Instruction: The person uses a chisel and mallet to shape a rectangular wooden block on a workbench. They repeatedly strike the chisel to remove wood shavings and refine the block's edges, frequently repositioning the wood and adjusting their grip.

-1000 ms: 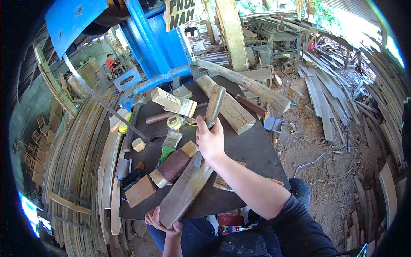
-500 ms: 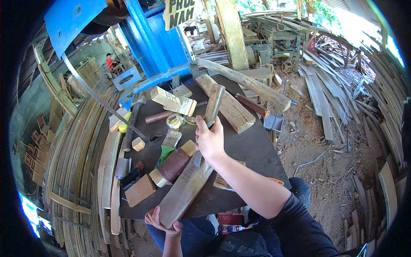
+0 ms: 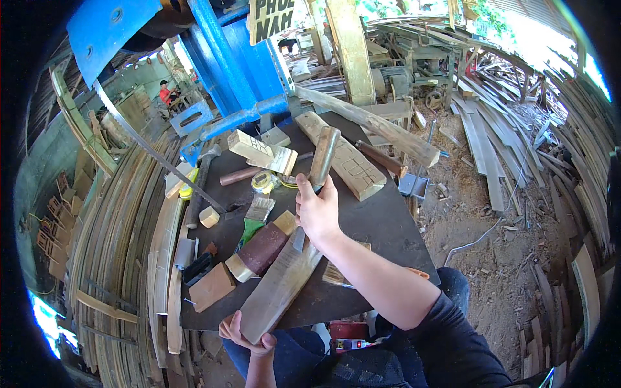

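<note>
Virtually nothing is shifting vs. the earlier frame. L hand (image 3: pixel 249 333) is gripping the board (image 3: pixel 281 284) at the surface's (image 3: pixel 388 226) near edge, fingers curling round its end. R hand (image 3: pixel 317 210) is holding a chisel (image 3: pixel 325 155) (wooden handle pointing twd far edge), fingers closed, blade lying over the board's far part. Sanding block (image 3: pixel 262 252) is sitting just L, w/ brush (image 3: pixel 259 210) beyond; blue machine (image 3: pixel 223 71) is standing past far edge.
</note>
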`<state>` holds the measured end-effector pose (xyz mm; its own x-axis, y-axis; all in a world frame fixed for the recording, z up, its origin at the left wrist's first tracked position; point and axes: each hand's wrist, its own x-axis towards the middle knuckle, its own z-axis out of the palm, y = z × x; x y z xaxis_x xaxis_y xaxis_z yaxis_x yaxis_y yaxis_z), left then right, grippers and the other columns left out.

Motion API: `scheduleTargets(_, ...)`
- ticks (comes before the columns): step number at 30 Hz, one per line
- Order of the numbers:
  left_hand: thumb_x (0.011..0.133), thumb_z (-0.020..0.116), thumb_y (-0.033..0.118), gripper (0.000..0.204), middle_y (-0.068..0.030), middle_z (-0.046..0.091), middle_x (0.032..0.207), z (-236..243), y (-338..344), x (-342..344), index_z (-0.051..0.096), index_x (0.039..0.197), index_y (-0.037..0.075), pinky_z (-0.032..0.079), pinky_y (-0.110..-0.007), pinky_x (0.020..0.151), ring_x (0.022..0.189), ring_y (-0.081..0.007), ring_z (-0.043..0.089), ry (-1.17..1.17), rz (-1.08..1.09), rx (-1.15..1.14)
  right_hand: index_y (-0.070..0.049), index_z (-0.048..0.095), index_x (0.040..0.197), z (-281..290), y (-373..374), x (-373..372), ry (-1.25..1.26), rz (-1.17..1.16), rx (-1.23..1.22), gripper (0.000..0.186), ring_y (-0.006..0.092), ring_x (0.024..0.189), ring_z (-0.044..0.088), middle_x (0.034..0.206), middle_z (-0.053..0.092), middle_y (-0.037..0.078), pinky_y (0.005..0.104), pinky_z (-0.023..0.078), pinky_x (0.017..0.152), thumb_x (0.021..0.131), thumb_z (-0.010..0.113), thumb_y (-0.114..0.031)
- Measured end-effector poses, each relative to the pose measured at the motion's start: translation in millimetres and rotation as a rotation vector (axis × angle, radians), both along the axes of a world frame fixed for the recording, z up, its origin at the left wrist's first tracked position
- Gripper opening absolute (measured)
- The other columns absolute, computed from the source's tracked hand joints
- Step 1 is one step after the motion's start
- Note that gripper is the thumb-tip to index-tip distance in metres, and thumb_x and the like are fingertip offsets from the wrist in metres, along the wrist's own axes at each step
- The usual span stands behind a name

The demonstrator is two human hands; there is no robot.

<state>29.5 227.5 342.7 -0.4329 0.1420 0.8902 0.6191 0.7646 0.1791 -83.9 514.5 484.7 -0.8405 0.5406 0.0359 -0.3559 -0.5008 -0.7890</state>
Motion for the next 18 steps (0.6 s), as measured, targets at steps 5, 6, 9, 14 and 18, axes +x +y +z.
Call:
scheduleTargets(5,0.094,0.037,0.069,0.078,-0.0119,0.053,0.132,-0.7,-1.3,-0.2,0.045,0.137,0.004,0.025,-0.055,0.106,0.120,-0.0377,0.042,0.036,0.020,-0.016,-0.016,0.042,0.099,0.5,-1.5,-0.1,0.001,-0.008,0.011,0.023,0.0055,0.045,0.036,0.061,0.040,-0.005,0.0252,0.026,0.039,0.098,0.063,-0.025)
scheduleTargets(6,0.094,0.036,0.069,0.079,-0.0119,0.053,0.132,-1.6,-1.9,-0.6,0.045,0.137,0.004,0.025,-0.055,0.106,0.121,-0.0379,0.042,0.039,0.021,-0.015,-0.015,0.042,0.099,0.6,-1.4,0.0,0.002,-0.005,0.012,0.023,0.0056,0.045,0.036,0.061,0.040,-0.005,0.0252,0.026,0.039,0.098,0.063,-0.025)
scheduleTargets(9,0.094,0.036,0.070,0.080,-0.0120,0.053,0.132,-3.6,-3.7,-1.3,0.045,0.137,0.003,0.025,-0.055,0.107,0.122,-0.0384,0.042,0.024,0.022,-0.014,-0.015,0.042,0.099,2.4,-2.3,1.4,0.002,0.002,0.000,0.023,0.0057,0.045,0.036,0.061,0.040,-0.005,0.0253,0.027,0.039,0.098,0.063,-0.025)
scheduleTargets(14,0.093,0.035,0.071,0.081,-0.0121,0.053,0.130,-0.5,-1.2,0.2,0.045,0.137,0.003,0.024,-0.056,0.107,0.122,-0.0388,0.043,-0.020,0.026,-0.011,-0.015,0.042,0.099,2.8,0.0,1.3,0.009,0.002,-0.003,0.024,0.0056,0.045,0.036,0.061,0.040,-0.005,0.0253,0.027,0.039,0.098,0.064,-0.025)
scheduleTargets(18,0.093,0.036,0.070,0.080,-0.0119,0.053,0.129,-1.8,0.7,-2.4,0.047,0.135,0.003,0.024,-0.056,0.106,0.119,-0.0386,0.044,0.006,0.024,-0.004,-0.015,0.042,0.099,4.0,1.7,2.1,0.023,0.014,-0.019,0.023,0.0056,0.045,0.036,0.061,0.040,-0.005,0.0254,0.027,0.039,0.098,0.064,-0.025)
